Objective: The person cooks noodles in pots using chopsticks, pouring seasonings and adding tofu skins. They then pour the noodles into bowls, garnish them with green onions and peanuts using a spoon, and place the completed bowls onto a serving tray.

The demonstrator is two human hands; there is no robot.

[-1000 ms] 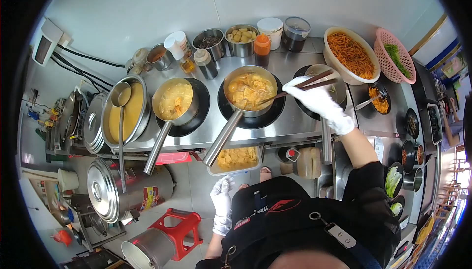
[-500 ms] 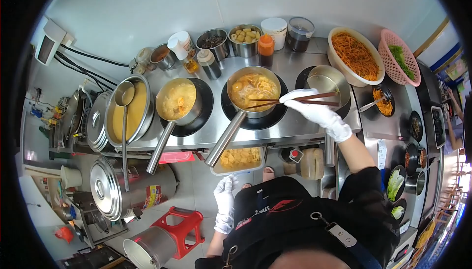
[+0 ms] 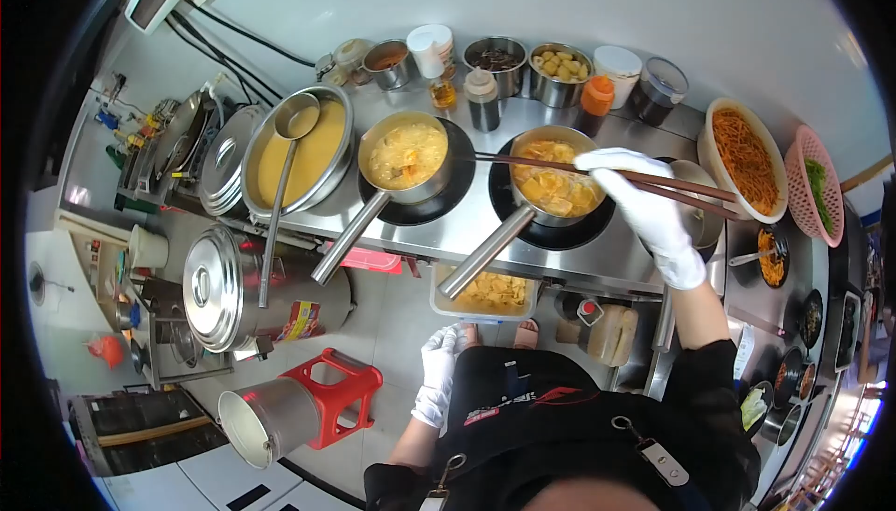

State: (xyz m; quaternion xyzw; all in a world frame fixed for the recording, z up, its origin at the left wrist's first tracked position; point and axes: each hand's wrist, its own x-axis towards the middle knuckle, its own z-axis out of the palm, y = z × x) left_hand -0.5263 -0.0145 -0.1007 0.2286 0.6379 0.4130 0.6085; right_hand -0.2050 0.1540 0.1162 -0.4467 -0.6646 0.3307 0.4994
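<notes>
My right hand [image 3: 649, 222], in a white glove, grips long dark chopsticks [image 3: 686, 184] above the middle saucepan. That saucepan [image 3: 488, 252] holds noodles and yellow pieces in broth on a black burner. One chopstick reaches left past its rim toward the left saucepan [image 3: 353, 236], where yellowish food bubbles. Behind my right forearm, a third saucepan [image 3: 717, 229] is partly hidden. My left hand [image 3: 437, 366], also gloved, hangs low beside my apron with its fingers curled together. No object shows in it.
A wide basin [image 3: 250, 180] of yellow liquid with a ladle [image 3: 278, 203] stands left. Squeeze bottles [image 3: 483, 105] and ingredient pots line the wall. A bowl of orange shreds [image 3: 709, 152] and a pink basket [image 3: 796, 180] sit right. Below are a lidded stockpot [image 3: 317, 273] and red stool [image 3: 345, 399].
The view has swung to the right, so the stove things appear shifted. The chopsticks now lie across the middle saucepan, their tips beyond its left rim. My left hand stays low.
</notes>
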